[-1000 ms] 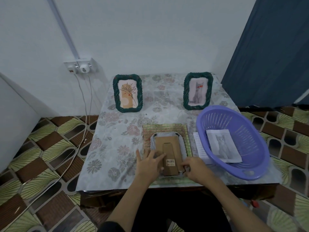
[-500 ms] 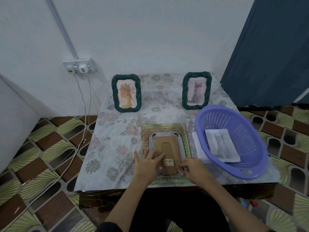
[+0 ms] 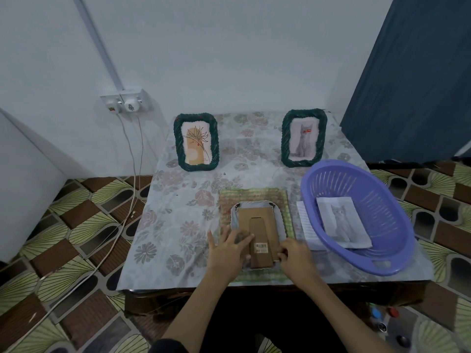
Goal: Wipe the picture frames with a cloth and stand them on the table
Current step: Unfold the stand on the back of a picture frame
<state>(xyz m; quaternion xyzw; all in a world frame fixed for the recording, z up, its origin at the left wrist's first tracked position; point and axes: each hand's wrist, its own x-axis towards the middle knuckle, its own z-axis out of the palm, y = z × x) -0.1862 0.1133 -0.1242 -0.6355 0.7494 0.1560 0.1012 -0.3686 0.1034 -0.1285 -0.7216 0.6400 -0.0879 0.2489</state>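
1. face-down frame [image 3: 257,234] is laid on the cloth [image 3: 252,197], desk [image 3: 178,212] at 6 o'clock, long axis 12–6.
2. left hand [image 3: 226,250] is pressed flat on its back.
3. right hand [image 3: 293,256] is pinched at its 5 o'clock corner, nearer.

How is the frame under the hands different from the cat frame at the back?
The cat frame stands upright; the face-down frame lies flat on a green mat. The cat frame shows its picture; the face-down frame shows its cardboard back. Only the face-down frame is touched by hands. Both sit on the table.
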